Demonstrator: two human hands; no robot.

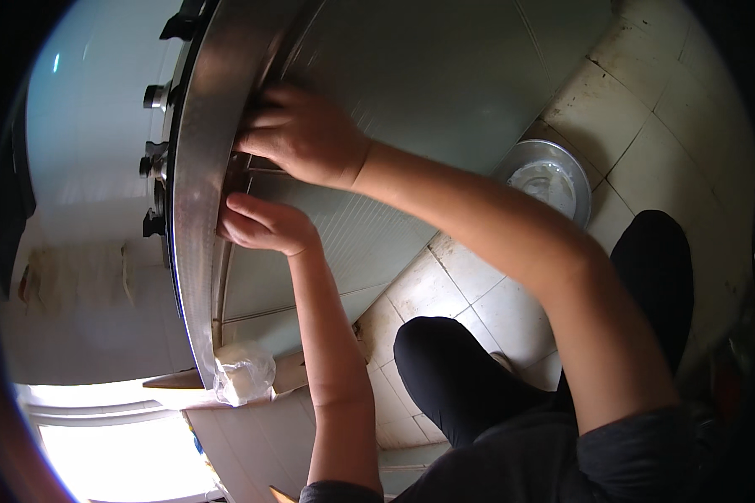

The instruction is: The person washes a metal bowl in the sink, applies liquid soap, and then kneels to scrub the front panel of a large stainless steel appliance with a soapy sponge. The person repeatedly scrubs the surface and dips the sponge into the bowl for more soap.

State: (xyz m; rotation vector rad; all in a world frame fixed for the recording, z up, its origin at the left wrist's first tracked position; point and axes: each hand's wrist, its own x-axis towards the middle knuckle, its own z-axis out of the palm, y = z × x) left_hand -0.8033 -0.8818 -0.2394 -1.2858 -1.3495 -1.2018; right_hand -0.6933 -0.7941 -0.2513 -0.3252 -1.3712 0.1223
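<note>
My left hand (270, 223) is at the underside of a metal counter edge (195, 188), its thumb on top and its fingertips hidden behind the edge. Above it in the picture, my right hand (308, 132) reaches with bent fingers into a dark gap beneath the same edge; its fingertips are partly hidden and slightly blurred. Whether either hand grips something cannot be seen. Below the edge are pale greenish cabinet panels (415, 82), some of them with fine ridges. Black fittings (154, 97) of what looks like a gas hob stand above the edge.
A round metal basin (579, 182) holding whitish liquid stands on the tiled floor (660, 151) beside the cabinet. A clear plastic bag (244, 374) with something pale inside lies at the counter's end. Behind it is a bright window (126, 459). My bent knees (440, 352) are over the floor.
</note>
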